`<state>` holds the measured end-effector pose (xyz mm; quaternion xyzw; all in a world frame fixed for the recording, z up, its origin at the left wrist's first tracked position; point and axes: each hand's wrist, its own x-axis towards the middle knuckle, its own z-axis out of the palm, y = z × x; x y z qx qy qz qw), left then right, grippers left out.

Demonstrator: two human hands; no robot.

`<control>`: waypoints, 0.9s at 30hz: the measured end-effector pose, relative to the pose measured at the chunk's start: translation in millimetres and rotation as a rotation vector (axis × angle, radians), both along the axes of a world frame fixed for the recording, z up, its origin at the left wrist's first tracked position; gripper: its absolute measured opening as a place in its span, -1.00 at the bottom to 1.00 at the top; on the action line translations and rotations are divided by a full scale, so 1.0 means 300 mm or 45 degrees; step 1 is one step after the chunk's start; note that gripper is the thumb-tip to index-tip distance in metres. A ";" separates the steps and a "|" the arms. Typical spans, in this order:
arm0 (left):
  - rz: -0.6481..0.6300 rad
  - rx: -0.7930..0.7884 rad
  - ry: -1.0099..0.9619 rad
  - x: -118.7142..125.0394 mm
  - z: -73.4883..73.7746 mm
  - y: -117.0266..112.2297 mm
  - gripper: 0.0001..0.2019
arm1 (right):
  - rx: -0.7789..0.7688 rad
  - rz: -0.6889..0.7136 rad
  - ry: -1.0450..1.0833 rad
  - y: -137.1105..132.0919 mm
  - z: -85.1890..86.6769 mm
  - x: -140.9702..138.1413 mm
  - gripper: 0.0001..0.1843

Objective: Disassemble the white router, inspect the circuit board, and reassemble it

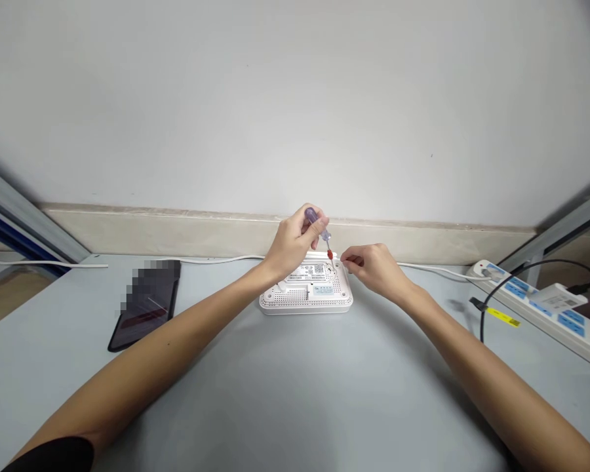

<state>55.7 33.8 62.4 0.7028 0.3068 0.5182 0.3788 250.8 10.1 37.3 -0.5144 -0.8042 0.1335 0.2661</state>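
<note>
A white router-like box lies on the table with its vented, labelled face up. My left hand is closed around the clear purple handle of a screwdriver. The screwdriver tilts, and its shaft with a red part points down toward the box's far right corner. Whether its tip touches the box is too small to tell. Beside that same corner, my right hand has its thumb and forefinger pinched together. Anything between those fingertips is hidden or too small to make out.
A dark phone-like device lies at the left, partly blurred out. At the right is a white power strip with a plugged-in adapter and a black cable bearing a yellow tag. A wall rises behind the table.
</note>
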 end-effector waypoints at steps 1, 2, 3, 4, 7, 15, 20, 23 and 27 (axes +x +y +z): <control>0.000 -0.027 -0.037 0.000 -0.014 0.012 -0.79 | -0.019 -0.003 0.027 0.005 -0.009 0.001 -0.77; -0.002 -0.051 -0.065 0.000 -0.029 0.025 -0.79 | -0.039 -0.004 0.049 0.010 -0.019 0.001 -0.77; -0.009 -0.075 -0.073 0.000 -0.045 0.036 -0.78 | -0.056 -0.004 0.064 0.013 -0.028 0.000 -0.77; -0.016 -0.095 -0.067 0.001 -0.060 0.045 -0.77 | -0.070 -0.003 0.073 0.015 -0.036 -0.002 -0.77; -0.040 -0.143 -0.004 0.000 -0.100 0.063 -0.75 | -0.097 0.009 0.083 0.015 -0.050 -0.010 -0.77; -0.075 -0.290 0.138 -0.007 -0.131 0.078 -0.68 | -0.144 0.034 0.124 0.009 -0.045 -0.021 -0.78; -0.213 -0.545 -0.009 -0.003 -0.133 0.084 -0.67 | -0.124 0.007 0.179 0.015 -0.050 -0.012 -0.80; -0.218 -0.633 -0.064 -0.004 -0.128 0.082 -0.71 | -0.102 -0.004 0.233 0.017 -0.054 -0.004 -0.80; -0.205 -0.657 -0.181 -0.013 -0.110 0.073 -0.79 | -0.104 -0.054 0.351 0.017 -0.058 -0.001 -0.81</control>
